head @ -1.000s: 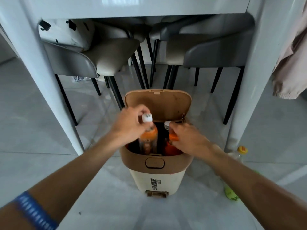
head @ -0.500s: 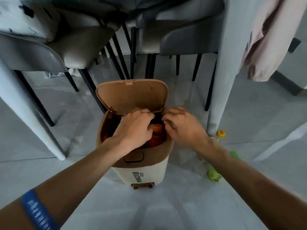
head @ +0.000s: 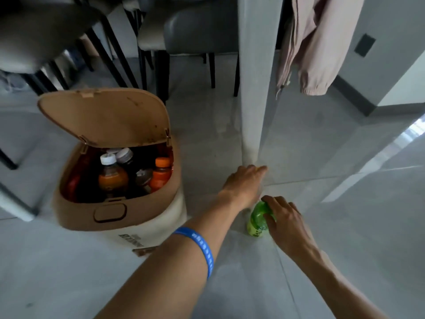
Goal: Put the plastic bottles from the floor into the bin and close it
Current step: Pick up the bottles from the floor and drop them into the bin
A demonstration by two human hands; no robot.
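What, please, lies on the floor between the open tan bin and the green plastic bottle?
In the head view, only the left forearm crosses above bare grey floor tile between bin and bottle.

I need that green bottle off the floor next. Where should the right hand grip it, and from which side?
Grip the green bottle around its body, coming down from above. It lies on its side on the floor, so the rounded flank faces up, and the right hand already rests on it.

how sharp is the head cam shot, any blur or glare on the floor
Head view: motion blur smears the tan open-lidded bin, the left hand and the dark chair legs; wide-angle bending tilts the white table leg; bright window glare streaks the grey tile floor at right.
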